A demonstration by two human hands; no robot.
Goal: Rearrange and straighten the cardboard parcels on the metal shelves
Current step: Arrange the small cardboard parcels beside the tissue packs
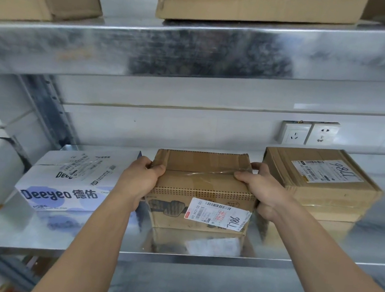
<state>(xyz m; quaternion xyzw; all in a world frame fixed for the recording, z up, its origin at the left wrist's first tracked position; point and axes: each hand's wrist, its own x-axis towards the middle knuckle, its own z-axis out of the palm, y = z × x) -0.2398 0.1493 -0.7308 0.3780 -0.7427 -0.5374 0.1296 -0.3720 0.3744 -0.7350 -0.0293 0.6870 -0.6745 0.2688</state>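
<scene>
A brown cardboard parcel (201, 187) with a white shipping label on its front stands in the middle of the shiny metal shelf (195, 256). My left hand (140, 179) grips its left end and my right hand (263, 191) grips its right end. To its left lies a white and blue Deeyeo box (69, 177), turned at a slight angle. On its right stands a stack of brown parcels (322, 187), and the top one carries a label.
The upper shelf (200, 54) hangs low overhead and carries large cardboard boxes (257, 3). A slotted upright post (52, 109) stands at the back left. Two wall sockets (308, 134) sit behind the stack. More packages show at the far left and below.
</scene>
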